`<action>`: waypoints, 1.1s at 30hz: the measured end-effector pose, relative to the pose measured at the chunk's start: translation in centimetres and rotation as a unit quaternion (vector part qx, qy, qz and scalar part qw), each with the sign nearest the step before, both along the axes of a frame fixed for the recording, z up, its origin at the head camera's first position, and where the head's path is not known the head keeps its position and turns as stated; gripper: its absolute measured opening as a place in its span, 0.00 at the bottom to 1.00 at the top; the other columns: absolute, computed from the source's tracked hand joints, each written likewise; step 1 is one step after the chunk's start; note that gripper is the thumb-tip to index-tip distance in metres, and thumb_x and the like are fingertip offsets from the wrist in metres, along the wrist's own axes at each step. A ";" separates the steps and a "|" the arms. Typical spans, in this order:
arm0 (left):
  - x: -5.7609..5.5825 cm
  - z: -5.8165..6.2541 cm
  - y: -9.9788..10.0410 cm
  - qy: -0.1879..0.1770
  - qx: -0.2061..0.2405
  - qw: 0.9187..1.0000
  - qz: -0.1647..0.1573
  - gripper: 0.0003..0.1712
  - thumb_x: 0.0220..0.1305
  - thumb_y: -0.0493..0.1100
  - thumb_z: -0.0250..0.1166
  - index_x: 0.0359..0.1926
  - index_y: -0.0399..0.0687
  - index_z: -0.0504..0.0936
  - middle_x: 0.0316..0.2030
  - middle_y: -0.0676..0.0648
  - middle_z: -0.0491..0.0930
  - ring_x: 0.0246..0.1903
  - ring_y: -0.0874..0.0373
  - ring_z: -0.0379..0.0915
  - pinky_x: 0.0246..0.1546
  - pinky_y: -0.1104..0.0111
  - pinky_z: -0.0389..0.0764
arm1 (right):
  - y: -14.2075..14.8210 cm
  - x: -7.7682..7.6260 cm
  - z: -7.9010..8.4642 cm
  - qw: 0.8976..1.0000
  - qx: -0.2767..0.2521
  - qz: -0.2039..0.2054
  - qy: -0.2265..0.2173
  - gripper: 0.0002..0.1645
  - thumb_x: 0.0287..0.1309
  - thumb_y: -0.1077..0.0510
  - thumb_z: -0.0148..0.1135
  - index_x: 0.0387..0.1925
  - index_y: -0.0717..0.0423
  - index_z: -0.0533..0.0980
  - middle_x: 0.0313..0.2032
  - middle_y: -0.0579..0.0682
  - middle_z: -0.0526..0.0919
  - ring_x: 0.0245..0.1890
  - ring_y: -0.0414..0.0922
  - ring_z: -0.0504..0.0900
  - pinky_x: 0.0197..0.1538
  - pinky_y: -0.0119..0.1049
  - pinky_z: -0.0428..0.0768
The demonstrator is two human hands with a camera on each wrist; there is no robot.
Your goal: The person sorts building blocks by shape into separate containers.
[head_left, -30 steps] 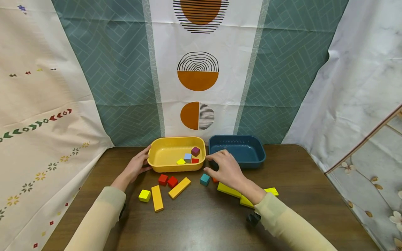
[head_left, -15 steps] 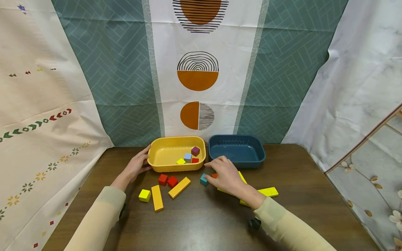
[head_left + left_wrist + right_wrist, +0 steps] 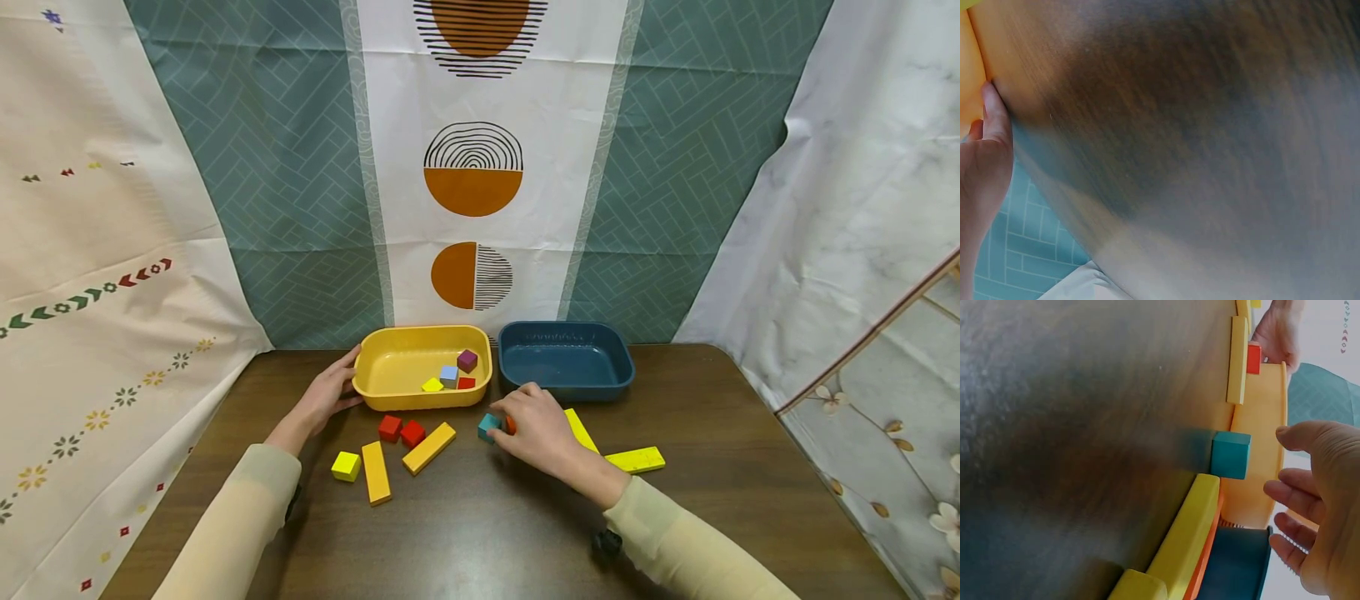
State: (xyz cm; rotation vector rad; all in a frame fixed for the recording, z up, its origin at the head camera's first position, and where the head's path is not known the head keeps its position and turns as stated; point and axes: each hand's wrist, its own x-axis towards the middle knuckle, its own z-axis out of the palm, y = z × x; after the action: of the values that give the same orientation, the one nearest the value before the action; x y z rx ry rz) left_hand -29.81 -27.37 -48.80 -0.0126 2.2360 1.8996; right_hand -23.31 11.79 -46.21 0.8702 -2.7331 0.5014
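My right hand [image 3: 536, 429] is low in the middle of the head view, on the table [image 3: 487, 533], with fingers curled down around a small orange block [image 3: 511, 425]; whether I really pinch it, I cannot tell. In the wrist view the fingers [image 3: 1291, 494] look spread and loose. A teal cube [image 3: 488, 427] lies just to the left of this hand. My left hand [image 3: 326, 398] rests open against the left wall of the yellow tray [image 3: 390, 392], left of centre. The blue tray [image 3: 566, 367] stands just above my right hand
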 end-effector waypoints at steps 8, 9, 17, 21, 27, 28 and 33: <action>0.1 0.0 0.1 -0.001 0.004 1.000 -0.001 0.34 0.82 0.45 0.42 0.83 0.64 0.46 0.81 0.44 0.43 0.70 0.40 0.63 0.65 0.46 0.71 | -0.3 0.1 -0.6 0.999 0.041 -0.015 0.011 0.23 0.53 0.41 0.77 0.46 0.50 0.87 0.40 0.44 0.87 0.46 0.47 0.75 0.47 0.42 0.76; 0.0 -0.1 0.1 -0.001 0.004 1.000 -0.001 0.34 0.82 0.45 0.42 0.83 0.64 0.46 0.81 0.45 0.43 0.70 0.40 0.63 0.65 0.46 0.71 | -0.3 0.1 -0.7 0.999 0.045 -0.016 0.013 0.23 0.53 0.41 0.77 0.46 0.50 0.87 0.40 0.44 0.87 0.45 0.47 0.75 0.46 0.42 0.76; 0.1 -0.1 -0.1 -0.002 0.003 1.000 -0.003 0.33 0.83 0.46 0.41 0.83 0.65 0.45 0.81 0.46 0.43 0.70 0.39 0.61 0.65 0.47 0.70 | -0.6 0.1 -1.1 0.996 0.081 -0.033 0.021 0.25 0.54 0.38 0.76 0.46 0.50 0.87 0.41 0.45 0.88 0.44 0.47 0.74 0.44 0.41 0.74; 0.1 -0.1 -0.1 -0.001 0.002 1.000 -0.006 0.34 0.83 0.46 0.41 0.83 0.65 0.45 0.81 0.45 0.43 0.71 0.39 0.61 0.65 0.46 0.70 | -0.8 -0.1 -1.3 0.995 0.090 -0.042 0.025 0.26 0.53 0.37 0.76 0.45 0.50 0.88 0.39 0.45 0.88 0.42 0.48 0.74 0.43 0.41 0.73; 0.2 -0.1 0.0 0.000 0.006 1.000 -0.005 0.34 0.82 0.45 0.41 0.83 0.64 0.45 0.81 0.45 0.43 0.71 0.39 0.61 0.65 0.46 0.70 | -1.1 -0.1 -1.5 0.994 0.094 -0.051 0.026 0.26 0.52 0.37 0.76 0.42 0.51 0.88 0.36 0.46 0.86 0.39 0.48 0.72 0.41 0.40 0.71; 0.2 -0.1 0.1 0.000 0.007 1.000 -0.005 0.34 0.82 0.44 0.41 0.83 0.64 0.45 0.81 0.45 0.43 0.71 0.39 0.61 0.65 0.46 0.70 | -1.1 -0.1 -1.5 0.994 0.096 -0.052 0.026 0.26 0.52 0.37 0.77 0.42 0.52 0.88 0.36 0.45 0.86 0.39 0.47 0.71 0.40 0.40 0.71; 0.0 -0.1 0.1 0.001 0.009 1.000 -0.003 0.34 0.82 0.45 0.42 0.83 0.63 0.46 0.81 0.44 0.43 0.70 0.39 0.61 0.65 0.46 0.70 | -1.2 -0.2 -1.6 0.992 0.105 -0.059 0.031 0.25 0.52 0.37 0.76 0.40 0.52 0.88 0.34 0.45 0.85 0.38 0.47 0.71 0.40 0.39 0.70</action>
State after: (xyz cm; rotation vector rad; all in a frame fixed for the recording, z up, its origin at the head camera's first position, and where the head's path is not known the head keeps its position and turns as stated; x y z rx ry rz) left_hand -29.76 -27.27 -48.85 -0.0008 2.2173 1.9173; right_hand -23.53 10.59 -47.80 0.7516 -2.7935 0.1615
